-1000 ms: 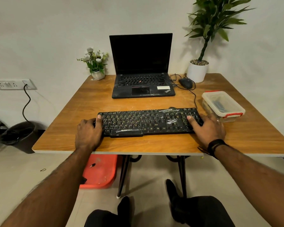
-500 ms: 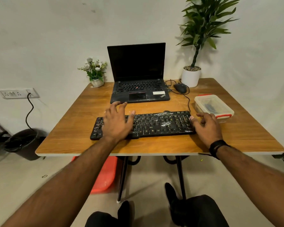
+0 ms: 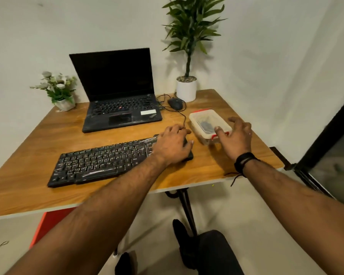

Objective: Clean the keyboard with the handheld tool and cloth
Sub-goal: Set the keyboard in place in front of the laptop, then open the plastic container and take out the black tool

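A dusty black keyboard (image 3: 103,161) lies across the front of the wooden table (image 3: 48,135). My left hand (image 3: 172,144) hovers or rests over the keyboard's right end, fingers loosely bent and holding nothing. To its right stands a clear plastic box (image 3: 207,122) with a white lid and red clips; dark items show inside it. My right hand (image 3: 236,135) spreads over the box's near right corner, thumb by a red clip, fingers curved but not closed on it. No cloth or handheld tool is plainly visible.
An open black laptop (image 3: 119,108) sits behind the keyboard. A black mouse (image 3: 175,103) and its cable lie beside it. A white potted plant (image 3: 186,90) and a small flower pot (image 3: 65,104) stand at the back. A dark door frame (image 3: 326,135) is at right.
My left hand has moved from the keyboard's left side across to its right end. My right hand left the keyboard and reached over the plastic box. The view has swung to the right.
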